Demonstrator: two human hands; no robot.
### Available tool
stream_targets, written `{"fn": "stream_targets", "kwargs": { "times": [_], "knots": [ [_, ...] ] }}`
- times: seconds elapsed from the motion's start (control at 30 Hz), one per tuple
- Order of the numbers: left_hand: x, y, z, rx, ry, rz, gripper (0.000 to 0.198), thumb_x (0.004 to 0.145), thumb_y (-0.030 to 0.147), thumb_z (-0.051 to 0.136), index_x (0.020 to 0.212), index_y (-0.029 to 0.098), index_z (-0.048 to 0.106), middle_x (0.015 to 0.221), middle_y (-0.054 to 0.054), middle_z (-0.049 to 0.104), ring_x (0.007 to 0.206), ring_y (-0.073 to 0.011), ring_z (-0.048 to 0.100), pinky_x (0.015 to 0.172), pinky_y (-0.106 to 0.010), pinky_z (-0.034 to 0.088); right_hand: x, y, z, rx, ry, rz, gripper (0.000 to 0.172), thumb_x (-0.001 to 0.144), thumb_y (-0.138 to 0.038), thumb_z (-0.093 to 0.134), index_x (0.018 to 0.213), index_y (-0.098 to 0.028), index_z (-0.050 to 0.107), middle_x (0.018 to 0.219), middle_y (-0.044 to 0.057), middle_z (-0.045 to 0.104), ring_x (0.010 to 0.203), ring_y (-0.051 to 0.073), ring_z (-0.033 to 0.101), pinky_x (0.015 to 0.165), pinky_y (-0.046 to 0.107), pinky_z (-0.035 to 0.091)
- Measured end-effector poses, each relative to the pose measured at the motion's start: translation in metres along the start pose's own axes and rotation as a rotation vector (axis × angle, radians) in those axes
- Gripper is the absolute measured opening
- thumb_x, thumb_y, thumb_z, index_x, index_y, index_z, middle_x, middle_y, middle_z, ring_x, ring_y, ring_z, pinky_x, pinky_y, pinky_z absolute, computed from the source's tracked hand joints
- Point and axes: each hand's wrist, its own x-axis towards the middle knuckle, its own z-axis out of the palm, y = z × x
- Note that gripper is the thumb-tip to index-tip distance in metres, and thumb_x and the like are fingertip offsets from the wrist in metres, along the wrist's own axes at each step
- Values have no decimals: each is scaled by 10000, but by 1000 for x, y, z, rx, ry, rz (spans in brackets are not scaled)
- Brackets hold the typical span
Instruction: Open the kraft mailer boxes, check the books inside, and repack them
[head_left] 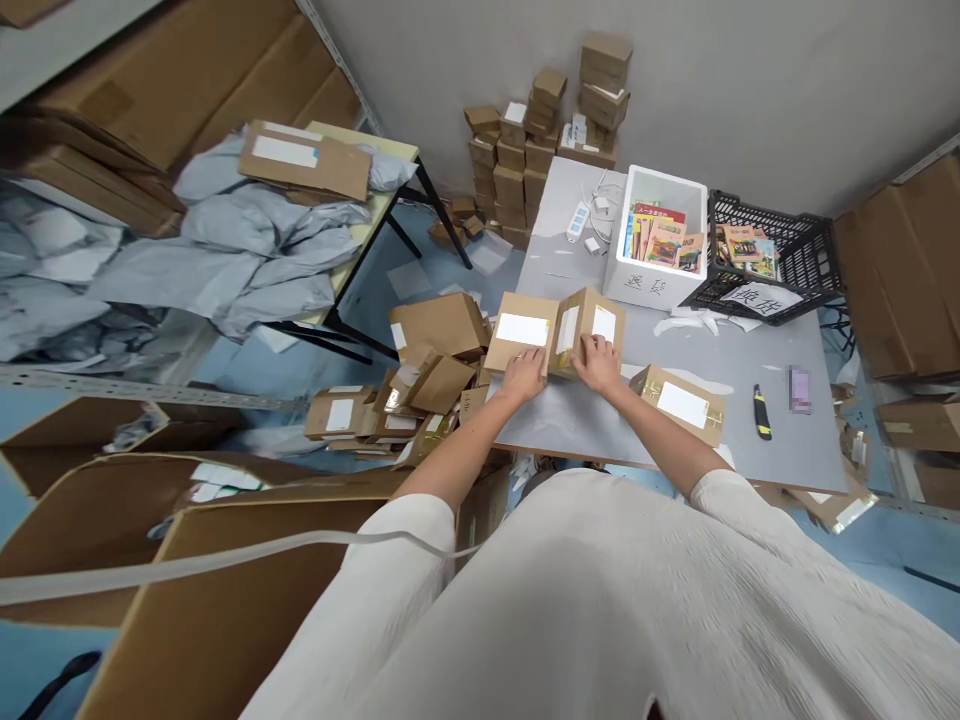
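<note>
Two small brown cardboard boxes with white labels sit together at the left front of the grey table [600, 425]. My left hand [523, 372] lies on the near edge of the flat left box [521, 333], fingers curled onto it. My right hand [598, 362] grips the near side of the tilted right box [589, 322], which leans up against the left one. A third labelled box [679, 403] lies flat just right of my right forearm.
A black and yellow utility knife [762, 412] and a small purple item [799, 389] lie to the right. A white foam box of books [660, 240] and a black crate [772, 262] stand behind. Labelled boxes [405, 395] are heaped on the floor at left. Large cartons [225, 600] stand near me.
</note>
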Motion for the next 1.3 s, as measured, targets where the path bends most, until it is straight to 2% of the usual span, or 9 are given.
{"fn": "stream_targets", "kwargs": {
  "times": [0.2, 0.33, 0.43, 0.6, 0.8, 0.9, 1.0, 1.1, 1.3],
  "knots": [
    [-3, -3, 1, -1, 4, 55, 773, 963, 229, 582, 1722, 163, 455, 1789, -221, 459, 1637, -398, 448, 1328, -563, 386, 12, -11, 6, 38, 34, 45, 627, 1113, -479, 473, 1695, -246, 499, 1752, 224, 438, 1555, 468, 415, 1230, 701, 411],
    [-2, -5, 3, -9, -6, 82, 799, 957, 229, 595, 1739, 175, 444, 1820, -213, 431, 1685, -389, 397, 1354, -574, 358, 15, -16, 20, -14, -93, 0, 587, 1093, -417, 521, 1652, -242, 554, 1871, 210, 310, 1669, 469, 308, 1250, 746, 364],
    [-2, -9, 5, -28, -34, 96, 830, 959, 228, 585, 1768, 162, 407, 1841, -214, 406, 1707, -392, 375, 1372, -583, 338, 11, -15, 27, -61, -140, -51, 640, 1062, -407, 582, 1671, -216, 540, 1868, 219, 332, 1696, 465, 285, 1286, 731, 331],
    [-1, -12, 9, -23, -48, 123, 859, 954, 222, 583, 1785, 162, 372, 1884, -201, 326, 1761, -387, 265, 1410, -620, 251, 6, -7, 24, -125, -207, -137, 711, 1033, -455, 675, 1690, -215, 548, 1863, 213, 355, 1662, 469, 349, 1297, 694, 342],
    [1, -9, 7, -10, -56, 126, 884, 925, 228, 648, 1771, 180, 395, 1881, -219, 313, 1753, -425, 262, 1394, -649, 261, 6, -8, 28, -82, -215, -112, 770, 979, -438, 748, 1696, -240, 551, 1872, 183, 355, 1702, 467, 319, 1327, 695, 332],
    [0, 0, 4, -16, -32, 88, 815, 948, 230, 632, 1738, 165, 441, 1847, -249, 360, 1722, -452, 312, 1374, -675, 276, 3, -3, 26, -36, -231, -124, 745, 998, -383, 713, 1705, -220, 545, 1888, 172, 325, 1726, 434, 301, 1341, 658, 342],
    [-1, 14, 1, -21, 39, 101, 704, 985, 211, 578, 1683, 151, 508, 1822, -254, 388, 1713, -431, 331, 1383, -640, 270, -6, 12, 17, 25, -152, -132, 654, 1042, -345, 625, 1680, -208, 573, 1864, 178, 377, 1692, 404, 384, 1317, 637, 393],
    [-1, 35, 1, -32, 72, 217, 630, 1024, 225, 544, 1653, 188, 545, 1813, -219, 410, 1712, -393, 344, 1382, -607, 289, -19, 38, 3, 40, -71, -82, 585, 1050, -320, 595, 1624, -212, 630, 1824, 183, 444, 1641, 404, 456, 1281, 641, 433],
    [12, 100, 8, -57, -2, 484, 608, 1061, 370, 610, 1641, 194, 568, 1802, -208, 428, 1690, -383, 380, 1378, -581, 323, -59, 118, -32, 31, 34, 66, 544, 1036, -290, 583, 1563, -210, 688, 1757, 184, 523, 1577, 410, 510, 1252, 636, 460]
  ]
}}
